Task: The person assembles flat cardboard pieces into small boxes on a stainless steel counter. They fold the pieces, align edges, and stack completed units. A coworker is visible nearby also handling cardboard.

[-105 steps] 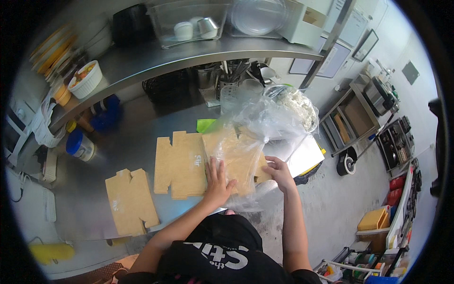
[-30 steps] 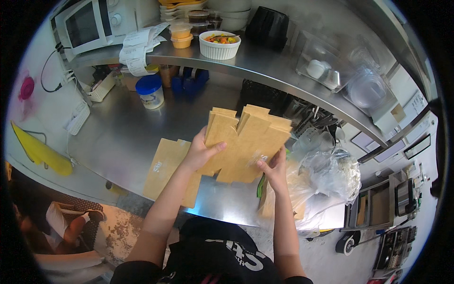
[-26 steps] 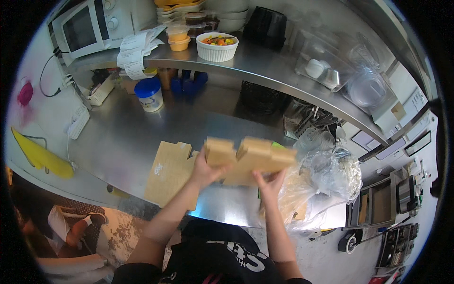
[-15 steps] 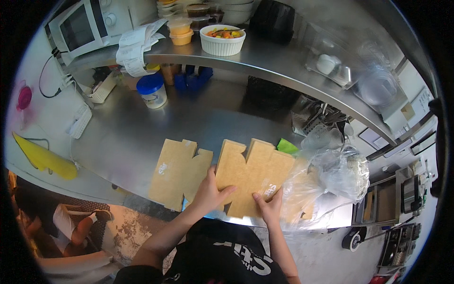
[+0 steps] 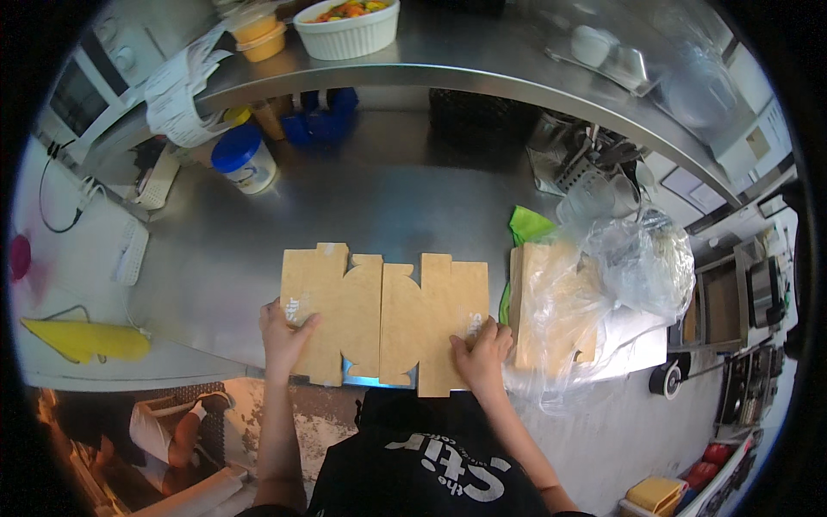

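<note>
Two piles of flat brown cardboard box blanks lie side by side near the counter's front edge, their inner edges meeting. My left hand (image 5: 286, 340) grips the outer edge of the left cardboard pile (image 5: 320, 284), thumb on top. At the opposite edge, my right hand (image 5: 484, 355) is closed on the right cardboard pile (image 5: 438, 302), its thumb resting on the board. Fingers under both outer edges are partly hidden. Just right of this hand, more cardboard blanks (image 5: 547, 297) sit partly inside a clear plastic bag (image 5: 637, 267).
A green cloth (image 5: 528, 226) lies behind the bagged blanks. Farther back stand a blue-lidded tub (image 5: 248, 164) and a utensil holder (image 5: 579, 172). A steel shelf (image 5: 465, 76) overhangs the counter, bearing a white dish of food (image 5: 349, 30). Another person (image 5: 164, 431) is at lower left.
The right cardboard pile has come down and left, squared against the left one. My left hand moved from between the piles to the left outer edge. The view has shifted.
</note>
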The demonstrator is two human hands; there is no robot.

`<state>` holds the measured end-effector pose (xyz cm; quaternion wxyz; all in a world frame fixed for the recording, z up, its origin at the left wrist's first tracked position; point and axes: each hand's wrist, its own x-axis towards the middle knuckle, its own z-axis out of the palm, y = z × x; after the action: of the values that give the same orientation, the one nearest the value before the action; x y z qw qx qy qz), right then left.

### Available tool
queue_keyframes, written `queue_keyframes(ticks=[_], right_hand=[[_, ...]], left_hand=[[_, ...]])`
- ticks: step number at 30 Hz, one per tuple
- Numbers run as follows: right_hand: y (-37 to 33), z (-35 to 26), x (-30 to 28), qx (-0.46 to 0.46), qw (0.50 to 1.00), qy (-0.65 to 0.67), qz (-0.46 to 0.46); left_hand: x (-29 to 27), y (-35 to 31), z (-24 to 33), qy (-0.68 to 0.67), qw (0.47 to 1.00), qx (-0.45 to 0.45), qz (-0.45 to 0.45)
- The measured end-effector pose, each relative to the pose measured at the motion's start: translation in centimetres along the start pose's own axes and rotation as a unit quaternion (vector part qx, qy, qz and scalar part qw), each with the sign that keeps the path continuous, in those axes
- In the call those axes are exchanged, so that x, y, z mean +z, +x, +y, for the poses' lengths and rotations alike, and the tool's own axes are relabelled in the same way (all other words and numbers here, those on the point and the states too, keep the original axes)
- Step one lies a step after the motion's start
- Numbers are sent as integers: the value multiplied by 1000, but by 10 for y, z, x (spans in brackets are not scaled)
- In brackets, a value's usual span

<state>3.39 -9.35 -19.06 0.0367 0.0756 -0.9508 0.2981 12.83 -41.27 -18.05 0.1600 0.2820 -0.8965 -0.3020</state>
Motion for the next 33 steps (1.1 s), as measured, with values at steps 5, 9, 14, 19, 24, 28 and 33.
queue_keyframes(ticks=[5, 9, 14, 19, 24, 28, 33], right_hand=[[6, -17, -12, 53, 996, 6, -65], [1, -35, -65, -51, 996, 31, 63], [12, 37, -145, 6, 971, 157, 182], [21, 125, -133, 184, 968, 2, 169], [9, 134, -117, 197, 964, 14, 181], [9, 122, -125, 208, 957, 38, 197], [11, 126, -140, 245, 899, 306, 197]], left_hand=[[-16, 6, 12, -18, 994, -83, -65], [-7, 6, 65, 141, 985, 66, 77], [48, -24, 171, -130, 938, 314, -66], [147, -78, 268, -97, 726, 614, -295], [191, -87, 273, 20, 815, 502, -289], [200, -88, 260, 16, 815, 522, -251], [193, -87, 266, 31, 821, 498, -277]])
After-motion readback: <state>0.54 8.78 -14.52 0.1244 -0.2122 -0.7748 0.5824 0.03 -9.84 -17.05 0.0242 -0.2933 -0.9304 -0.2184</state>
